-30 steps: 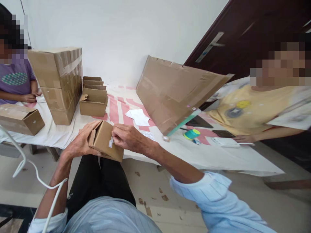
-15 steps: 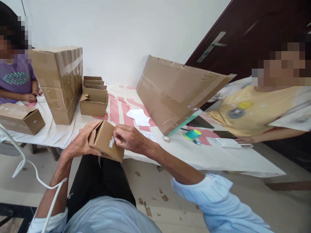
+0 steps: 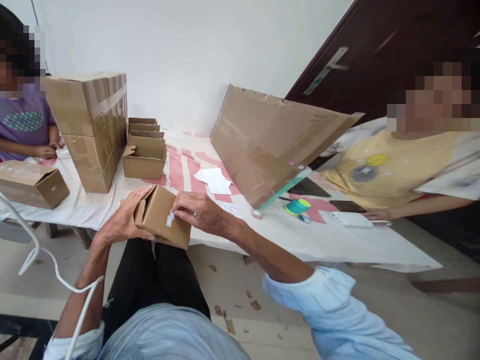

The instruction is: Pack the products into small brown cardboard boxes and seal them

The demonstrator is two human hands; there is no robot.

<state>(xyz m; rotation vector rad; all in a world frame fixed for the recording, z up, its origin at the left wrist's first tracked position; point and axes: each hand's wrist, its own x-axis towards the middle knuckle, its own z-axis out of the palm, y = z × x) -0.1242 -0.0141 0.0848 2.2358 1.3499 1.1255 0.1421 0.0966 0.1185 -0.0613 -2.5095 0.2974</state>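
Note:
A small brown cardboard box (image 3: 159, 212) is tilted above my lap at the table's front edge. My left hand (image 3: 125, 217) grips its left side, fingers over the top and thumb underneath. On the face turned to me is a small white sticker (image 3: 170, 219) with dark outlines. My right hand (image 3: 197, 212) is closed in a pinch at the upper right end of this sticker, fingertips against the box. A ring shows on one finger. Whether the sticker's edge lies between the fingertips is hard to see.
Tall taped cartons (image 3: 93, 115) stand left, beside several open boxes (image 3: 144, 165). White papers (image 3: 213, 180) lie mid-table, before a leaning cardboard sheet (image 3: 270, 135). A teal tape roll (image 3: 297, 207) sits to the right. One person sits at each side. A white cable (image 3: 56, 260) hangs at left.
My right fingertips have shifted slightly left and up along the sticker, and more of the sticker shows. The box and my left hand have barely moved.

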